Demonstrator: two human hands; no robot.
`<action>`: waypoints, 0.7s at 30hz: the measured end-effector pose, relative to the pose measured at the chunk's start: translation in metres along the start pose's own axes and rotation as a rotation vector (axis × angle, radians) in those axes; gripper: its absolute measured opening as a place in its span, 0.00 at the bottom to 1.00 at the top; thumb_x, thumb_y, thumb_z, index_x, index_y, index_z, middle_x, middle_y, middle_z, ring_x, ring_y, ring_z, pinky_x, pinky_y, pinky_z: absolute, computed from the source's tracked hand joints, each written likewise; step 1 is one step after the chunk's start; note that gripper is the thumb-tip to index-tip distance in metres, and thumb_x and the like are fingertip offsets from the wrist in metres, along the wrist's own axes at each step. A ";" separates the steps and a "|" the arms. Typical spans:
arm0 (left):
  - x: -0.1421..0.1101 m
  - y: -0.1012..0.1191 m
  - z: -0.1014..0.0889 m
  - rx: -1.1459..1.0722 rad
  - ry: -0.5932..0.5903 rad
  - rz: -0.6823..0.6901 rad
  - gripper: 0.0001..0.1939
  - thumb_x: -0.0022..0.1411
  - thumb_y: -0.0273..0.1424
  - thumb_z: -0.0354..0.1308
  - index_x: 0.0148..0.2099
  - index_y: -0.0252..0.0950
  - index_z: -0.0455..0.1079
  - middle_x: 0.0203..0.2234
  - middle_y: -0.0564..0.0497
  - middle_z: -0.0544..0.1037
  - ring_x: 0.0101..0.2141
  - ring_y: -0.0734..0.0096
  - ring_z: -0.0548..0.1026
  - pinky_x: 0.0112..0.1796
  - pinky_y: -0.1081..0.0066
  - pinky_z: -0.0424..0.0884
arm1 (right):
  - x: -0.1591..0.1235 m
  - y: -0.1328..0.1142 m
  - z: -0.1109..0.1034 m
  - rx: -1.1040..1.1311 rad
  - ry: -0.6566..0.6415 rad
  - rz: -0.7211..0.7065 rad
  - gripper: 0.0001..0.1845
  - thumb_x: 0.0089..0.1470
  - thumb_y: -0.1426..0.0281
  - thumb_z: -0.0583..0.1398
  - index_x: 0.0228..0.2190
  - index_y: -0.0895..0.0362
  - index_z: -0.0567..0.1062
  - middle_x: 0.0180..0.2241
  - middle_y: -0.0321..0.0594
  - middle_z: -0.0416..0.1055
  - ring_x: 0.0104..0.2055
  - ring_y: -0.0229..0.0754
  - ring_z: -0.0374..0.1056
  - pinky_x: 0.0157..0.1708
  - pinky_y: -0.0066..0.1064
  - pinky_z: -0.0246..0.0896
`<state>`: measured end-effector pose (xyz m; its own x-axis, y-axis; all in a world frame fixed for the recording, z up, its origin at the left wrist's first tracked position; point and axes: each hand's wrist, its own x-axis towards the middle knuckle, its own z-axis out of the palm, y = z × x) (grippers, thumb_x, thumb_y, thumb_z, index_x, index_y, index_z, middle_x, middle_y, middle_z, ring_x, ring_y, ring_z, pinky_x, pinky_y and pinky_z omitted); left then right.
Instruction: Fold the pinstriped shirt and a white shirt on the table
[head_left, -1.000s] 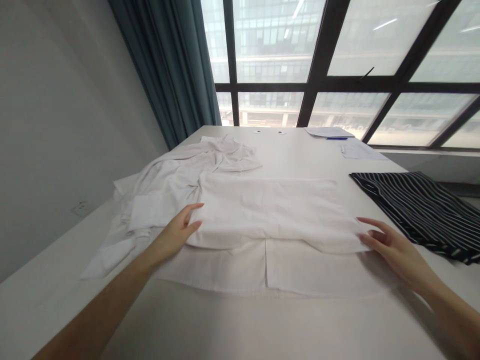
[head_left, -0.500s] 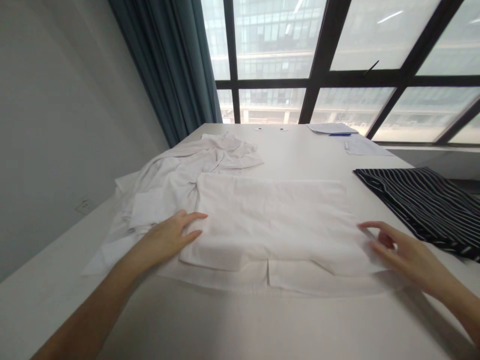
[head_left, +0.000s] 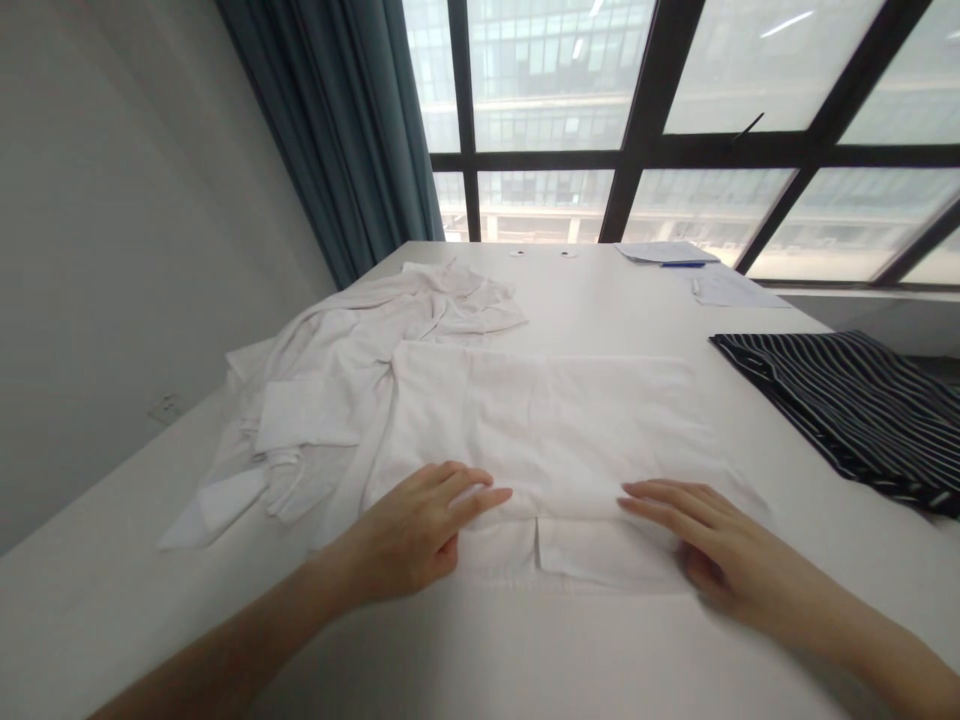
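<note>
– Left hand (head_left: 412, 525)?
– Grip released, fingers laid on the folded cloth (head_left: 547, 430) on the counter (head_left: 525, 650), seemingly to keep it flat.
– Right hand (head_left: 724, 545)?
– Released too, fingers out, probably to steady the cloth's other side.

garment (head_left: 551, 420) on table (head_left: 570, 655), heap (head_left: 337, 345) left, papers (head_left: 660, 253) behind

a white table (head_left: 570, 660) carries a folded white garment (head_left: 540, 420), spread flat near its front edge. beside it on the left lie crumpled white clothes (head_left: 367, 325); on the right, a folded black-and-white striped cloth (head_left: 855, 410). towards the far right corner are white paper sheets (head_left: 739, 289) and a blue pen (head_left: 682, 264).
</note>
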<state>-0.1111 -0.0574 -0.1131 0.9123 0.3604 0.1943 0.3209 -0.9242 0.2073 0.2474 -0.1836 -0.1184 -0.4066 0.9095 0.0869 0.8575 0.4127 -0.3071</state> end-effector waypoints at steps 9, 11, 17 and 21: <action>-0.004 -0.016 -0.001 -0.050 0.029 0.028 0.32 0.61 0.21 0.55 0.66 0.45 0.59 0.53 0.45 0.75 0.52 0.60 0.73 0.55 0.58 0.71 | -0.010 0.018 0.001 0.063 0.056 0.138 0.34 0.54 0.74 0.56 0.62 0.44 0.67 0.61 0.41 0.67 0.62 0.53 0.64 0.59 0.52 0.64; -0.003 -0.017 0.001 -0.025 0.064 0.048 0.28 0.65 0.23 0.53 0.66 0.44 0.60 0.51 0.45 0.77 0.50 0.62 0.75 0.54 0.59 0.72 | -0.010 0.018 0.003 0.045 0.070 0.115 0.33 0.55 0.75 0.55 0.61 0.44 0.68 0.61 0.39 0.68 0.61 0.51 0.65 0.58 0.51 0.64; 0.000 -0.014 0.001 -0.037 0.136 0.064 0.28 0.69 0.20 0.46 0.69 0.41 0.56 0.48 0.46 0.79 0.49 0.66 0.76 0.53 0.64 0.73 | -0.009 0.016 0.002 0.012 0.034 0.078 0.40 0.52 0.77 0.55 0.65 0.44 0.60 0.64 0.39 0.63 0.64 0.50 0.62 0.59 0.49 0.64; -0.001 -0.017 0.002 -0.108 0.143 0.010 0.27 0.70 0.21 0.44 0.69 0.40 0.56 0.50 0.45 0.78 0.50 0.66 0.76 0.52 0.65 0.75 | -0.011 0.021 0.003 -0.003 0.048 0.105 0.40 0.55 0.77 0.53 0.66 0.42 0.58 0.64 0.38 0.64 0.63 0.49 0.63 0.59 0.51 0.63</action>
<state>-0.1172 -0.0424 -0.1192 0.8674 0.3731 0.3293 0.2764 -0.9115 0.3047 0.2688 -0.1846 -0.1289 -0.2990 0.9490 0.0994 0.8957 0.3151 -0.3139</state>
